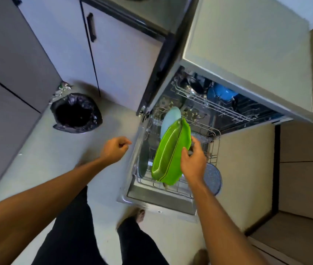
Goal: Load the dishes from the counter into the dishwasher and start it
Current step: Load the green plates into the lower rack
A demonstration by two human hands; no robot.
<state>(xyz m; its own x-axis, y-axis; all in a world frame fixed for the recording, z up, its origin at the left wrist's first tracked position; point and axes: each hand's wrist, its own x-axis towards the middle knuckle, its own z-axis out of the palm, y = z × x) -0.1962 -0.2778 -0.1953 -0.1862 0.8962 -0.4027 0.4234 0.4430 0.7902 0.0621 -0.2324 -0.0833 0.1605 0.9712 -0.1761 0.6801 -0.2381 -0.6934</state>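
Lower rack [214, 135] holding pale plate [171, 117] and green dish [171, 155] gripped by right hand [193, 163], left hand [113, 149] loosely curled, empty

A pale floor [43, 159] meets grey cabinets [8, 64], one with a black handle [91, 27]. A black-lined bin [76, 113] stands nearby, crumpled wrappers [62, 88] just beside it.
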